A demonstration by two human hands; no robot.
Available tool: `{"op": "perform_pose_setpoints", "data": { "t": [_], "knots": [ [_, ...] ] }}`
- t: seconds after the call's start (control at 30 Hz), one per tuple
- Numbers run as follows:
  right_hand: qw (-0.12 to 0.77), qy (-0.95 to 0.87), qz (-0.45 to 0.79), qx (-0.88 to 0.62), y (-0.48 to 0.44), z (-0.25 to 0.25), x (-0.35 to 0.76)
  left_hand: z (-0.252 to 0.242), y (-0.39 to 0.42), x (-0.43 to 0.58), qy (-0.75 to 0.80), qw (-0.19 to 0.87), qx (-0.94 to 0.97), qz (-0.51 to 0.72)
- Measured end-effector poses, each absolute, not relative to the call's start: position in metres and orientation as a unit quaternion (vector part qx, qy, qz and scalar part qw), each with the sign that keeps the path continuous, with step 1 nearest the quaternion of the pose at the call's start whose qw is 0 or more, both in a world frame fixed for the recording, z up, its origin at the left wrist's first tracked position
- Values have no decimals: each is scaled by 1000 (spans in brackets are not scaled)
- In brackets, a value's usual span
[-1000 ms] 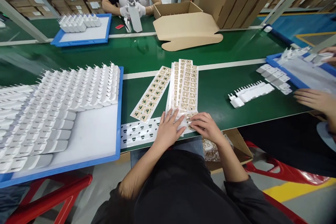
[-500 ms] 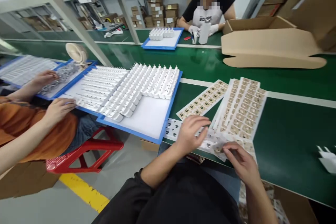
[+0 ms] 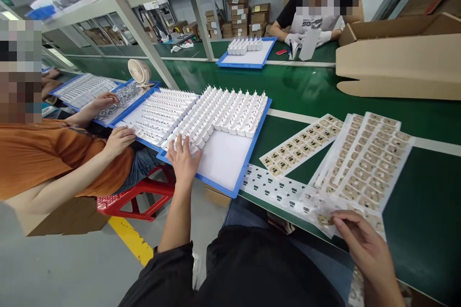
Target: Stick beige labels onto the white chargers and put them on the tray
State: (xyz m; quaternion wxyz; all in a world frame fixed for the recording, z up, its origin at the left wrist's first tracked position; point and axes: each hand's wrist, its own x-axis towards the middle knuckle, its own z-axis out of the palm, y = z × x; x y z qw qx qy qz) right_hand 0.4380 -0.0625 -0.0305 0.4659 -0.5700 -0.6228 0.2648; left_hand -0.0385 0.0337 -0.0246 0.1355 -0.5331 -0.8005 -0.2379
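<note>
My left hand rests on the near end of the white plug adapters that stand in rows on a blue-rimmed white tray; its fingers curl over one adapter. My right hand pinches a small gold label at the near edge of a stack of label sheets on the green belt. One more label sheet lies to the left of the stack, and a peeled backing sheet lies near the belt's front edge.
A person in an orange top sits at my left, hands at another tray beside a small fan. Across the belt a gloved person works by a blue tray. A flat cardboard box lies at the far right. Red stool below.
My head has turned left. My left hand left the label sheets and reached onto the adapter tray. My right hand stays at the sheet's edge with a label.
</note>
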Motion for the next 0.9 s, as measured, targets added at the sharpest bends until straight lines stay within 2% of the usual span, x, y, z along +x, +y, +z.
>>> {"op": "perform_pose_setpoints", "data": {
  "t": [0.37,0.53,0.9],
  "knots": [
    [461,-633,255,-567,-64,-35,442,-14,69,-36,-774,165,-582,-186],
    [457,-637,265,-561,-63,-38,444,-22,66,-49,-740,125,-645,-141],
    [453,-638,270,-561,-66,-32,437,-20,75,-42,-773,131,-612,-104]
  ]
}}
